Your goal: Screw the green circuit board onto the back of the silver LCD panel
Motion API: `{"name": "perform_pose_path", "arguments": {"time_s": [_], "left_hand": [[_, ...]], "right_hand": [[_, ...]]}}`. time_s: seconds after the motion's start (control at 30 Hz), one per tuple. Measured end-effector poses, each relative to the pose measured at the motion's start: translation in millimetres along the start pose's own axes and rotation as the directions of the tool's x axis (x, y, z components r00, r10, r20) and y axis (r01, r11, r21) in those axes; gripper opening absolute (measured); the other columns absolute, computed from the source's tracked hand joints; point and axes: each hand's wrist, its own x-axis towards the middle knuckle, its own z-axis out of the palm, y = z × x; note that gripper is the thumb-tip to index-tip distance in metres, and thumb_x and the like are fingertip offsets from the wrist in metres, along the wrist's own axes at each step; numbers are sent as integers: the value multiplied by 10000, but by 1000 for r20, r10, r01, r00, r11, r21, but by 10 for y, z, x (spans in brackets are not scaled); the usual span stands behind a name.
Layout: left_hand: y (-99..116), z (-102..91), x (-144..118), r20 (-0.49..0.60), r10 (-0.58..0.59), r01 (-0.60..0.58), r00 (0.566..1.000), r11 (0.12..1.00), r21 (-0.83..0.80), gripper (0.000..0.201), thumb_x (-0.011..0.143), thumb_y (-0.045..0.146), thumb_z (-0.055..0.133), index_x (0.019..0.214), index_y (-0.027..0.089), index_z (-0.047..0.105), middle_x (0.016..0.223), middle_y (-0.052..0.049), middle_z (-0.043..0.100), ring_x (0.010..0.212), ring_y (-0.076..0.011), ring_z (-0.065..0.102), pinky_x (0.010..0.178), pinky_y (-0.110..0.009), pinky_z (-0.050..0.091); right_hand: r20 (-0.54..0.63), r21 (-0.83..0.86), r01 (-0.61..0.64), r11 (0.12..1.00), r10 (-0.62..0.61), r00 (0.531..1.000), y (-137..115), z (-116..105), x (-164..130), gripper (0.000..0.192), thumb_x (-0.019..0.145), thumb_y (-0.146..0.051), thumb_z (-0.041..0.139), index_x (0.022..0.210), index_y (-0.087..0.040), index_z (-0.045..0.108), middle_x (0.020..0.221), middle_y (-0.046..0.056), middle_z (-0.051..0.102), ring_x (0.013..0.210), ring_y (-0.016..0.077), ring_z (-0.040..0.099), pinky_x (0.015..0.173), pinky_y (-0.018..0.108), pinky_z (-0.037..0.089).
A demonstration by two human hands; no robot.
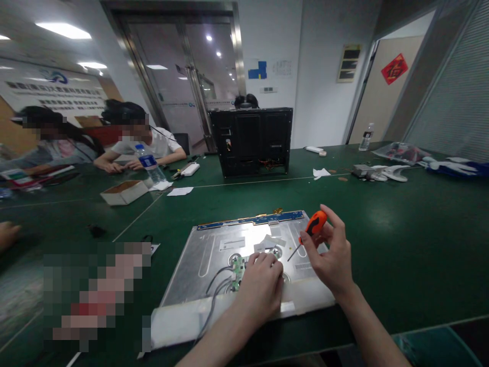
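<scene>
A silver metal panel (202,265), the back of a flat screen, lies face down on the green table in front of me. A blue strip board (248,220) runs along its far edge, and a small green circuit board (237,267) with grey cables sits near its middle. My left hand (262,285) rests knuckles-up on the panel beside that green board, fingers curled. My right hand (330,257) holds an orange-handled screwdriver (314,225) above the panel's right part, tip pointing down and left.
A black computer case (250,140) stands upright further back on the green table (401,229). Two people sit at the far left near a water bottle (150,164) and a cardboard box (124,192). White parts (378,172) lie at the right; another bottle (365,136) stands behind them.
</scene>
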Motion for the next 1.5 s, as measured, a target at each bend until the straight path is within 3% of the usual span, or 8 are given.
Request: {"name": "perform_pose_path", "arguments": {"time_s": [0.27, 0.43, 0.6, 0.83, 1.07, 1.27, 1.5], "left_hand": [[-26, 2, -88, -58, 17, -22, 998, 996, -85, 149, 807, 73, 606, 909, 180, 625, 1036, -65, 642, 1002, -258, 555, 934, -427, 426], [-27, 66, -248, -233, 27, -38, 972, 999, -39, 269, 764, -1, 581, 945, 194, 621, 1033, -56, 647, 985, -248, 573, 915, -414, 438], [25, 209, -474, -360, 67, -77, 930, 997, -13, 222, 826, 35, 567, 959, 203, 620, 945, -46, 657, 876, -237, 592, 791, -371, 457], [84, 334, -496, -233, 115, -101, 966, 992, 71, 321, 904, 91, 511, 1210, 157, 580, 886, -61, 647, 785, -224, 600, 713, -348, 471], [19, 418, -465, -173, 109, -79, 979, 982, 173, 425, 867, 44, 518, 1275, 153, 561, 866, -57, 625, 788, -226, 590, 732, -339, 479], [2, 438, -479, -259, 117, -72, 959, 981, 178, 380, 920, 53, 449, 1261, 159, 580, 926, -76, 638, 849, -225, 591, 805, -344, 467], [27, 415, -480, -451, 96, -50, 887, 992, 114, 349, 959, 68, 379, 1118, 199, 660, 1062, -80, 664, 1011, -223, 584, 955, -355, 408]], "right_hand": [[18, 42, -69, 997, 69, 997, 56, -11, -74, 575, 883, -293, 631, 1393, -230, 373, 711, -52, 612, 500, 106, 558, 456, 213, 512], [67, 60, -68, 996, 64, 996, 33, 5, -89, 571, 889, -288, 619, 1397, -239, 365, 743, -43, 629, 529, 113, 577, 460, 215, 515], [105, 60, -34, 998, 28, 994, 2, 52, -99, 561, 894, -273, 606, 1396, -242, 356, 747, -40, 622, 542, 120, 580, 458, 220, 510], [121, 50, -7, 999, 1, 993, -12, 109, -116, 558, 893, -256, 602, 1393, -240, 354, 761, -28, 625, 537, 118, 578, 460, 223, 513], [126, 22, -19, 1000, 17, 992, 15, 134, -164, 569, 883, -255, 609, 1393, -244, 356, 781, -26, 628, 558, 122, 582, 477, 227, 522], [119, 31, -8, 999, 5, 993, 8, 147, -170, 562, 883, -249, 608, 1389, -247, 362, 770, -32, 625, 541, 115, 577, 468, 218, 520], [116, 18, -8, 1000, 6, 993, 6, 136, -171, 570, 883, -259, 611, 1395, -252, 359, 745, -44, 609, 523, 114, 567, 454, 221, 517]]}}
